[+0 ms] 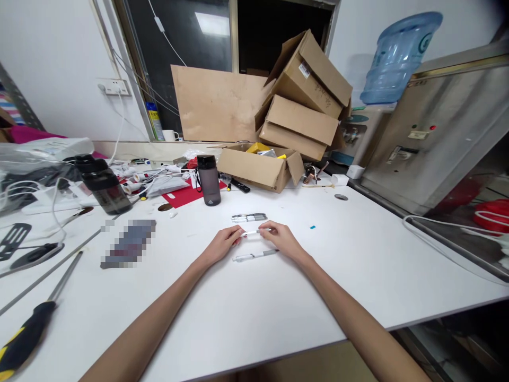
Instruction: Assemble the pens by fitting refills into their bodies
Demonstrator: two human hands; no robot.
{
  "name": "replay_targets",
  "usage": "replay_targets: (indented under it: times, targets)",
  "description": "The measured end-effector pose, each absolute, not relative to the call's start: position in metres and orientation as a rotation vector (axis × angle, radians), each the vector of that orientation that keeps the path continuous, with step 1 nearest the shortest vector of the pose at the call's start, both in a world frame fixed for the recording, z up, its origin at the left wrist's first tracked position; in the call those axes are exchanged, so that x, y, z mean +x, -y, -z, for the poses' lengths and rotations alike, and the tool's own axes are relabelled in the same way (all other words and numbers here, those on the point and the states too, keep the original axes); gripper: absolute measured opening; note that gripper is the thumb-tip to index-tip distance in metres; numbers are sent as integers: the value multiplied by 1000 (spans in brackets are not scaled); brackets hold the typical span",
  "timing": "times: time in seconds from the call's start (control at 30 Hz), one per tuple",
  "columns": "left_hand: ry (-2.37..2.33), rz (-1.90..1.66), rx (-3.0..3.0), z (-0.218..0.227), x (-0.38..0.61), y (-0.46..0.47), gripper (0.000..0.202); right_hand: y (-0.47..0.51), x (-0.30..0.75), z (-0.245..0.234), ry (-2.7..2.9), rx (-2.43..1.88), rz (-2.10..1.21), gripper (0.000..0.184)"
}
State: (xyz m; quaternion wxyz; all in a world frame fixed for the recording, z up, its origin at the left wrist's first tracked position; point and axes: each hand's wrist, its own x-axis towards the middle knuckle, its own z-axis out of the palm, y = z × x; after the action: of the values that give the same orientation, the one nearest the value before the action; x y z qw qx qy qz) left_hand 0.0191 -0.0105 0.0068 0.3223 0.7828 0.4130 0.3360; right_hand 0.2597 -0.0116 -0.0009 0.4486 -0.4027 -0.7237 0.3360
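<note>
White pen (251,232): held level just above the table (358,254), long axis running left to right, nearer the person than the dark bottle (209,180). Left hand (222,243) pinches its left end with the fingertips; right hand (280,237) pinches its right end. No writing readable on it.

Second pen (254,256): lying on the table on the near side of the hands, grey end to the right, tilted slightly.

Pair of pens (249,217): lying side by side between the held pen and the bottle.

Bottle: small pale logo low on its front, illegible.

Cardboard box (260,167): open, right of the bottle.
</note>
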Motion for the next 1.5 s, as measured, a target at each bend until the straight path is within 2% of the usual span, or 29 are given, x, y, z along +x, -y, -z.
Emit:
replay_targets:
  times: [0.2, 0.4, 0.6, 0.83, 1.03, 1.3, 1.5]
  targets:
    - [-1076, -861, 2042, -4, 18, 9, 46, 13, 262, -4, 1827, -920, -795, 14]
    - [-1050, -845, 2013, -4, 19, 10, 46, 17, 259, -6, 1779, -1013, -935, 22]
    - [-1030, -813, 1904, -2, 19, 8, 51, 16, 261, -12, 1810, -889, -813, 16]
    - [-1018, -745, 1796, -2, 16, 6, 56, 13, 262, -13, 1713, -863, -886, 16]
    - [-984, -810, 1807, 0, 17, 3, 49, 9, 262, -12, 1607, -793, -973, 22]
    - [-1024, -993, 1813, 6, 19, 0, 37, 0, 265, -4, 1457, -936, -878, 29]
    - [-1047, -1030, 1794, 5, 17, 2, 37, -6, 274, -2, 1386, -992, -900, 30]
